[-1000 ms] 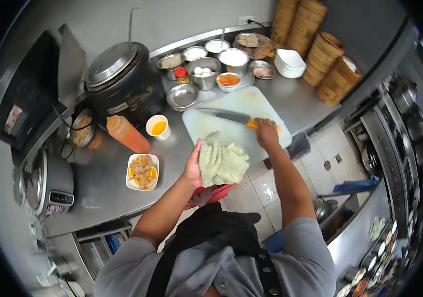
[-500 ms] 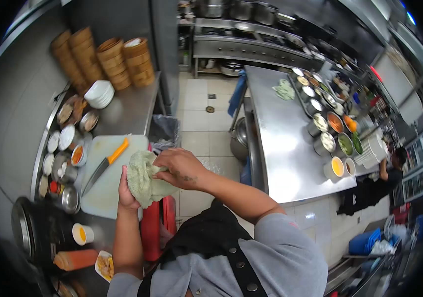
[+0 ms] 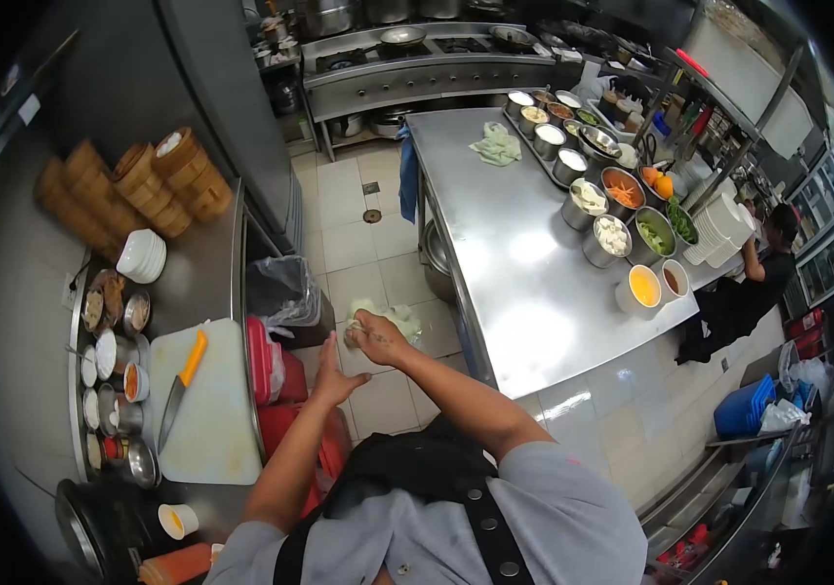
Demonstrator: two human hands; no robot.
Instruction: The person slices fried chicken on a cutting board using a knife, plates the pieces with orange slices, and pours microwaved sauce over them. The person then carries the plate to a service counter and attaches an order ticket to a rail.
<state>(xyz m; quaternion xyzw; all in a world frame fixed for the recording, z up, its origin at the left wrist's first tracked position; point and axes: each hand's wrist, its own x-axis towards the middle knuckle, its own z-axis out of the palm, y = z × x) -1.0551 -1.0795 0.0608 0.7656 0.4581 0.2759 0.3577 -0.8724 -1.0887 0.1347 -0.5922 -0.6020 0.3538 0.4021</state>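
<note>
My right hand [image 3: 378, 337] is closed around a pale green cloth [image 3: 403, 319], which bunches out on both sides of the fist. Just beside it, my left hand [image 3: 335, 378] is empty, with its thumb spread from the fingers. Both hands hang over the floor gap between two steel counters. To the left, a knife [image 3: 184, 383] with an orange handle lies on a white cutting board [image 3: 217, 439].
Steamer baskets [image 3: 149, 190] and white bowls [image 3: 142, 255] stand on the left counter. A lined bin [image 3: 285, 292] sits below. Food containers [image 3: 607, 241] and another cloth [image 3: 497, 144] rest on the right steel table [image 3: 544, 322]. A person [image 3: 758, 283] is beyond it.
My hands have moved away from the cutting board, out over the floor. The left hand has let go of the cloth, which stays in the right. The view has turned rightward.
</note>
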